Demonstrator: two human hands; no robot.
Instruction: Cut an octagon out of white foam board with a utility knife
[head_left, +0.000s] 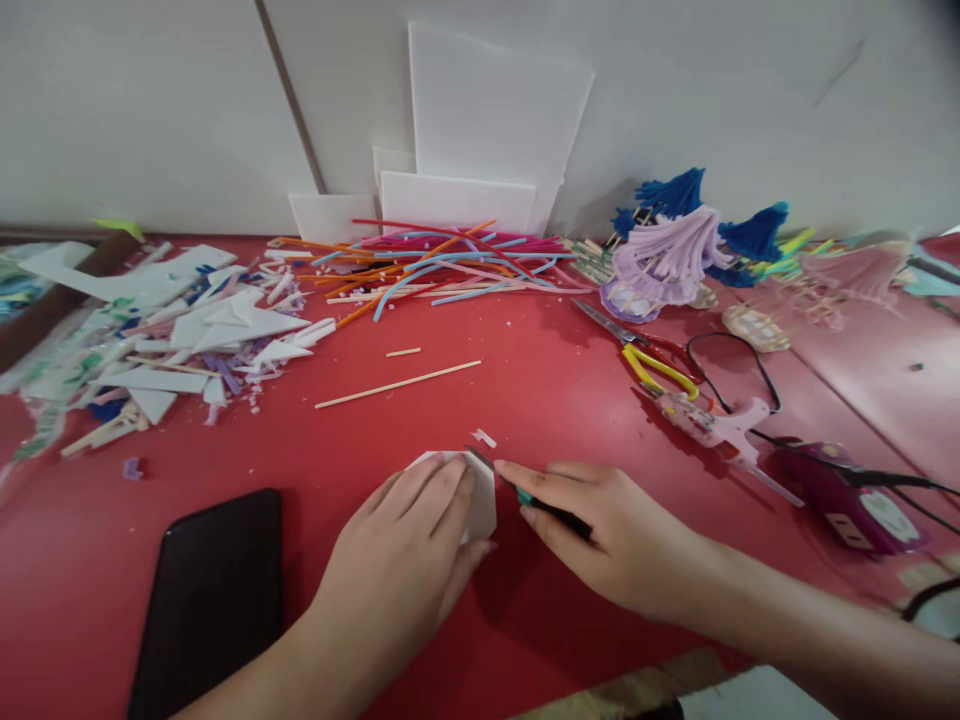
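Note:
A small white foam board piece (pixel 482 500) with cut corners lies on the red table. My left hand (pixel 409 530) holds it down, fingers laid over its top and thumb at its near right side; much of the piece is hidden beneath. In my right hand (pixel 592 520) is a craft knife (pixel 559 515) with a dark handle and a green part, closed between fingers and thumb. Its thin blade (pixel 480 458) meets the far right corner of the piece. A small white offcut (pixel 485 438) lies just beyond the blade tip.
Left are a black phone (pixel 210 600) and a heap of foam scraps (pixel 225 325). Wooden sticks (pixel 397 384) and coloured pipe cleaners (pixel 450 262) lie ahead. Right are scissors (pixel 611 325), yellow-handled pliers (pixel 660 370), a glue gun (pixel 720 430), a purple power strip (pixel 855 500) and cords.

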